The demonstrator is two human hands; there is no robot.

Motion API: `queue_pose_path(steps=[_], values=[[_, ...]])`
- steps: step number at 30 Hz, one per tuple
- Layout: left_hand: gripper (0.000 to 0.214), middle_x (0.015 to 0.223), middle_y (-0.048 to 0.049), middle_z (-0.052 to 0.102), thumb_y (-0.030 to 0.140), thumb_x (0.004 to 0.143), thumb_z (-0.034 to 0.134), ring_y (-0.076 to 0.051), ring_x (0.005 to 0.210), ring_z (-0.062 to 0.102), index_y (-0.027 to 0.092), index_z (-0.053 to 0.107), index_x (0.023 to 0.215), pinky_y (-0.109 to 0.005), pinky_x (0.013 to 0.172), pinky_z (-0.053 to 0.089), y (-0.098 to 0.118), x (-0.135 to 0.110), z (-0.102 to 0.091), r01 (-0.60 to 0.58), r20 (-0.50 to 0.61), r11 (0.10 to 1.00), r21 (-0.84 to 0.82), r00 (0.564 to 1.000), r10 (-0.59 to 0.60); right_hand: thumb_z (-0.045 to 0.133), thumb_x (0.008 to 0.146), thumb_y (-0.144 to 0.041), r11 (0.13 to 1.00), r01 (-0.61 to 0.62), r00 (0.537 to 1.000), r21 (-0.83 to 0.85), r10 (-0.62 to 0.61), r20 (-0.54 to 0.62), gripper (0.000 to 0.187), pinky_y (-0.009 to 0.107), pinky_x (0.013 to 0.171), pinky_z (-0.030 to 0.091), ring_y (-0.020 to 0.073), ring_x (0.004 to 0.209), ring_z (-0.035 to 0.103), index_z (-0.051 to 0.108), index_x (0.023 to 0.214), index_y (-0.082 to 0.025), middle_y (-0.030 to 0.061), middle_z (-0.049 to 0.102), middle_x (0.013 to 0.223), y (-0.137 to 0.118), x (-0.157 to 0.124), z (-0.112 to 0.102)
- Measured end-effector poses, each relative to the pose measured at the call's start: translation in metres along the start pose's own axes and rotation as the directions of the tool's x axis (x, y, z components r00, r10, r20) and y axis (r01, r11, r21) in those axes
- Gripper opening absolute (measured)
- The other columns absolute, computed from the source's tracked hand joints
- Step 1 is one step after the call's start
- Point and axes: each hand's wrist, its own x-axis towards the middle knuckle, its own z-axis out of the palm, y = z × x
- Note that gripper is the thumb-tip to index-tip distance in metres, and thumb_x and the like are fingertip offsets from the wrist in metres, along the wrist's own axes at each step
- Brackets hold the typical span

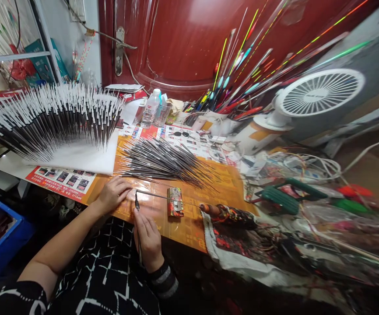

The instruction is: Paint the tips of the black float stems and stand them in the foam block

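A thin, straight stem (156, 195) lies nearly level above the orange printed tabletop (189, 227), crossing a small painted block (175, 202). The person's right hand (147, 238) is closed around a slender brush-like tool (137, 203), whose dark tip stands just by the stem's near end. The left hand (112, 195) lies palm down with its fingers curved just beside that end; whether it grips the stem cannot be told. Beyond them, a bundle of dark, spiny float stems (163, 162) lies on the tabletop. To its left, many white-tipped stems fan out from a white foam board (84, 157). Further back stand a plastic water bottle (150, 109) and a cluster of brightly coloured fishing floats (238, 74), beside a white desk fan (321, 92) and before a red door (176, 43).
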Motion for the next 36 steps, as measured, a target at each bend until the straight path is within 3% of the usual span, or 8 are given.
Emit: queue_pose_path(steps=[16, 20, 24, 26, 29, 32, 34, 36], values=[[0.024, 0.09, -0.0063, 0.069, 0.029, 0.103, 0.05, -0.019, 0.088, 0.06, 0.019, 0.071, 0.098, -0.034, 0.081, 0.052, -0.002, -0.003, 0.002, 0.054, 0.035, 0.998, -0.01, 0.998, -0.054, 0.054, 0.094, -0.002, 0.995, -0.001, 0.999, 0.099, 0.005, -0.047, 0.066, 0.039, 0.09, 0.063, 0.0248, 0.111, 0.069, 0.036, 0.156, -0.015, 0.0148, 0.071, 0.123, -0.004, 0.007, -0.006], [0.021, 0.091, -0.0062, 0.069, 0.026, 0.102, 0.051, -0.019, 0.088, 0.061, 0.018, 0.07, 0.098, -0.034, 0.081, 0.052, -0.003, -0.002, -0.001, 0.041, 0.036, 0.999, -0.001, 0.999, -0.041, 0.056, 0.091, 0.001, 0.982, -0.042, 0.997, 0.184, 0.054, -0.058, 0.067, 0.038, 0.083, 0.063, 0.0226, 0.102, 0.071, 0.043, 0.153, -0.021, 0.0104, 0.073, 0.115, -0.005, 0.006, -0.039], [0.018, 0.092, -0.0056, 0.07, 0.025, 0.101, 0.053, -0.018, 0.088, 0.063, 0.019, 0.07, 0.099, -0.034, 0.082, 0.053, -0.003, 0.003, -0.009, 0.016, 0.04, 1.0, -0.007, 0.999, -0.015, 0.057, 0.093, -0.006, 0.978, -0.198, 0.967, 0.062, 0.206, -0.149, 0.048, 0.039, 0.081, 0.061, 0.0216, 0.092, 0.071, 0.061, 0.136, -0.026, 0.0055, 0.075, 0.105, 0.015, -0.007, -0.106], [0.017, 0.094, -0.0057, 0.071, 0.025, 0.1, 0.053, -0.019, 0.089, 0.064, 0.02, 0.07, 0.1, -0.034, 0.082, 0.053, -0.004, 0.006, -0.014, 0.004, 0.041, 1.0, 0.001, 0.999, -0.004, 0.055, 0.097, -0.014, 0.921, -0.385, 0.887, -0.061, 0.351, -0.299, 0.03, 0.038, 0.081, 0.059, 0.0209, 0.087, 0.071, 0.069, 0.121, -0.024, 0.0055, 0.074, 0.097, 0.034, -0.014, -0.149], [0.017, 0.095, -0.0043, 0.072, 0.025, 0.099, 0.054, -0.02, 0.088, 0.066, 0.022, 0.07, 0.103, -0.034, 0.083, 0.053, -0.011, 0.011, -0.017, -0.026, 0.057, 0.999, 0.031, 0.998, 0.025, 0.052, 0.101, -0.034, 0.734, -0.668, 0.657, -0.118, 0.508, -0.557, 0.027, 0.033, 0.073, 0.055, 0.0188, 0.076, 0.068, 0.072, 0.11, -0.017, 0.008, 0.072, 0.087, 0.069, -0.025, -0.219], [0.016, 0.098, 0.0002, 0.072, 0.03, 0.098, 0.055, -0.021, 0.089, 0.067, 0.029, 0.068, 0.107, -0.037, 0.086, 0.053, -0.021, 0.016, -0.014, -0.071, 0.056, 0.995, 0.074, 0.996, 0.067, 0.05, 0.098, -0.052, 0.596, -0.802, 0.426, -0.043, 0.52, -0.741, 0.043, 0.03, 0.069, 0.052, 0.017, 0.07, 0.064, 0.071, 0.104, -0.015, 0.006, 0.068, 0.079, 0.106, -0.038, -0.285], [0.018, 0.097, 0.0033, 0.072, 0.034, 0.098, 0.054, -0.022, 0.087, 0.067, 0.035, 0.068, 0.11, -0.038, 0.086, 0.052, -0.027, 0.017, -0.012, -0.104, 0.038, 0.99, 0.091, 0.994, 0.101, 0.049, 0.096, -0.056, 0.527, -0.848, 0.355, -0.051, 0.495, -0.793, 0.047, 0.029, 0.067, 0.05, 0.0162, 0.066, 0.061, 0.071, 0.096, -0.015, 0.004, 0.065, 0.072, 0.13, -0.047, -0.32], [0.025, 0.097, 0.0053, 0.073, 0.036, 0.098, 0.053, -0.023, 0.088, 0.067, 0.041, 0.067, 0.117, -0.041, 0.086, 0.052, -0.031, 0.017, -0.009, -0.115, 0.028, 0.99, 0.077, 0.993, 0.113, 0.047, 0.094, -0.057, 0.456, -0.885, 0.341, -0.088, 0.511, -0.789, 0.048, 0.029, 0.067, 0.048, 0.0163, 0.064, 0.059, 0.071, 0.093, -0.016, 0.0033, 0.065, 0.069, 0.15, -0.054, -0.342]])
